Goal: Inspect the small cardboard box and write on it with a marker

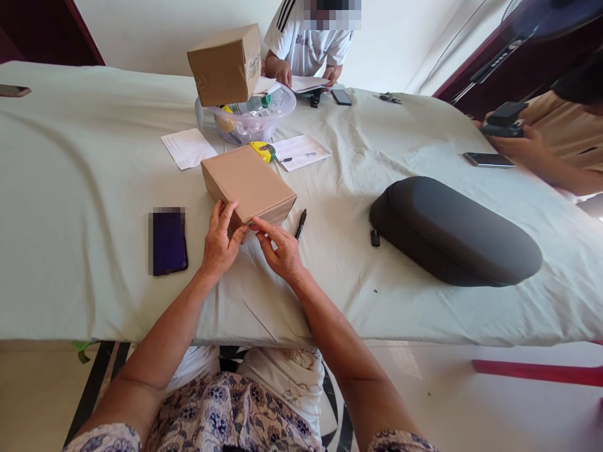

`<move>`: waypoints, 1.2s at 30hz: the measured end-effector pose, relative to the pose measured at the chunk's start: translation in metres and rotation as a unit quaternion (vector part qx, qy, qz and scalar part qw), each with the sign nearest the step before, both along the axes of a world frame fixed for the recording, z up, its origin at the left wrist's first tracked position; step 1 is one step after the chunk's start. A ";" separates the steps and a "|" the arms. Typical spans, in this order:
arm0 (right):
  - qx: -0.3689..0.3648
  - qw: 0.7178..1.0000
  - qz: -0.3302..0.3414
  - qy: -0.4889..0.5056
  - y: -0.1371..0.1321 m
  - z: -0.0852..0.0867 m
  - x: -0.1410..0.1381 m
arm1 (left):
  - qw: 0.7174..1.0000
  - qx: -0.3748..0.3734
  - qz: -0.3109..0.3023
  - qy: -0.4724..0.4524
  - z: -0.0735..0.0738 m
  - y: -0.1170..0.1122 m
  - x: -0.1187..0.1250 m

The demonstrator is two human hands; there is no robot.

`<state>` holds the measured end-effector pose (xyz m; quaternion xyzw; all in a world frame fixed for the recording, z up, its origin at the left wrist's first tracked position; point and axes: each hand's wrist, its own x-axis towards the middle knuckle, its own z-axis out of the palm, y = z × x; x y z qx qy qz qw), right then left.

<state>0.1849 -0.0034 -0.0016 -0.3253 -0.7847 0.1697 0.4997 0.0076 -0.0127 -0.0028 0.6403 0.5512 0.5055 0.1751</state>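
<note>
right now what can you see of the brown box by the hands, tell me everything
The cardboard box is plain brown, closed, with no label showing. It lies flat on the pale cloth-covered table, one corner turned toward the person. The left hand rests its fingers against the near side, and the right hand touches the near corner with its fingertips.

Small brown cardboard box (pixel 247 185), plain and unmarked, closed. Lying flat on the pale cloth of the table (pixel 94 188), turned cornerwise, one corner toward the near edge. Roughly mid-table, slightly left of centre.
</note>
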 end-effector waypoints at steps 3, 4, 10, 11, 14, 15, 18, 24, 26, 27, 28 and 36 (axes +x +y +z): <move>-0.027 0.998 -0.058 0.016 0.006 -0.002 0.007 | 1.000 0.021 0.010 0.004 -0.002 0.002 -0.002; -0.031 0.996 -0.083 0.024 0.009 -0.002 0.011 | 1.000 0.025 0.013 0.000 -0.003 0.003 -0.003; -0.047 0.967 -0.234 0.084 0.024 -0.003 0.031 | 0.998 0.035 0.015 -0.055 0.001 0.003 -0.006; -0.053 0.962 -0.248 0.096 0.025 -0.004 0.033 | 0.997 0.036 0.015 -0.065 0.003 0.002 -0.007; -0.085 0.956 -0.253 0.123 0.029 -0.005 0.035 | 0.994 0.038 0.028 -0.095 0.010 0.000 -0.009; -0.095 0.957 -0.245 0.125 0.029 -0.006 0.035 | 0.993 0.043 0.034 -0.108 0.012 -0.001 -0.009; -0.102 0.962 -0.222 0.121 0.029 -0.005 0.033 | 0.987 0.050 0.043 -0.150 0.015 -0.001 -0.009; -0.118 0.959 -0.210 0.149 0.029 -0.009 0.031 | 0.963 -0.002 0.040 -0.266 0.014 0.004 -0.014; -0.136 0.958 -0.184 0.172 0.028 -0.011 0.029 | 0.951 -0.010 0.043 -0.305 0.012 0.007 -0.016; -0.141 0.958 -0.167 0.184 0.027 -0.012 0.027 | 0.945 -0.014 0.045 -0.324 0.011 0.008 -0.016; -0.142 0.959 -0.150 0.194 0.026 -0.012 0.025 | 0.939 -0.017 0.043 -0.342 0.010 0.009 -0.016; -0.074 0.971 -0.114 0.197 0.015 -0.007 0.019 | 0.915 -0.023 -0.003 -0.402 0.006 0.005 -0.005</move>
